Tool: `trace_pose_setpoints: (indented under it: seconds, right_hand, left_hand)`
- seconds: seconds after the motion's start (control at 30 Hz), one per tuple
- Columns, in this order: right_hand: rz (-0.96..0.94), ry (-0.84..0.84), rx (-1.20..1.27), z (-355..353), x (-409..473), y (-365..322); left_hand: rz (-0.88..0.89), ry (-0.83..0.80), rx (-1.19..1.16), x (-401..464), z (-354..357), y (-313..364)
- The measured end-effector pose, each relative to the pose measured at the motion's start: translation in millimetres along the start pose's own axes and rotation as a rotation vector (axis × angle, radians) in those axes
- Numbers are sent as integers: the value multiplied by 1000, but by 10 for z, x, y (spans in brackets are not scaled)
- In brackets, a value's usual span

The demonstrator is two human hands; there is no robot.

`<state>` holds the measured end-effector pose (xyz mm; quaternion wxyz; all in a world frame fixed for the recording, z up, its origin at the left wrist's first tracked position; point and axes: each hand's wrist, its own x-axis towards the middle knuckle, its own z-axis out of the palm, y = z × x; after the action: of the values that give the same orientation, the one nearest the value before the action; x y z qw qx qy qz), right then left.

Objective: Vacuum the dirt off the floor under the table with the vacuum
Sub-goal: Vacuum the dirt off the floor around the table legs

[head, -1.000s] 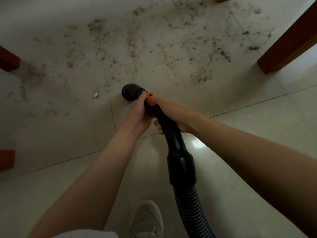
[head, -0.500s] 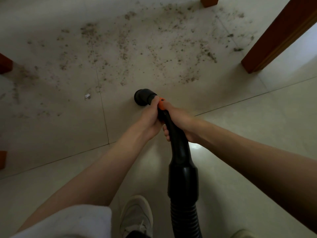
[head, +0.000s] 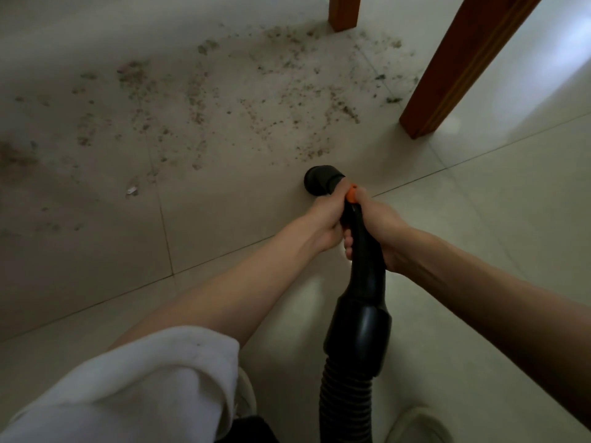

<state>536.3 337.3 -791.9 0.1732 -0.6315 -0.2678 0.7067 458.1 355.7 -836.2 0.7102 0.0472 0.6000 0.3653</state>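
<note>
Over dirt [head: 224, 100], both hands gripping vacuum [head: 361, 251]

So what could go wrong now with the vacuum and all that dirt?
The vacuum nozzle sits short of the dirt, so crumbs could get missed unless it moves forward. The table leg stands close on the right; a wide sweep might bump it. The hose trails by the shoe, an easy trip.

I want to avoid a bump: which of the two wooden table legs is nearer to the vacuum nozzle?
The big slanted leg at right; the other leg stands farther back at the top edge.
</note>
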Motion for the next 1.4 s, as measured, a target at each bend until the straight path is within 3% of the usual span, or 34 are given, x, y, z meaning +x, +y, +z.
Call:
trace_pose_setpoints:
  seconds: [0.17, 0.37, 0.57, 0.73, 1.0, 1.4]
  right_hand:
    - [10, -4, 20, -132, -4, 1]
    - [110, -251, -68, -26, -64, -54]
    - [113, -310, -137, 335, -77, -16]
    - [67, -225, -104, 258, -121, -23]
    - [-13, 5, -42, -340, -163, -142]
    - [-99, 175, -8, -806, 269, -370]
  left_hand:
    - [-10, -33, 28, -41, 118, -26]
    - [90, 105, -96, -119, -188, -48]
    - [105, 208, -149, -150, -559, -41]
    - [82, 146, -122, -152, -423, -20]
    - [48, -58, 144, -39, 328, 29]
    - [53, -131, 294, 330, 896, 320]
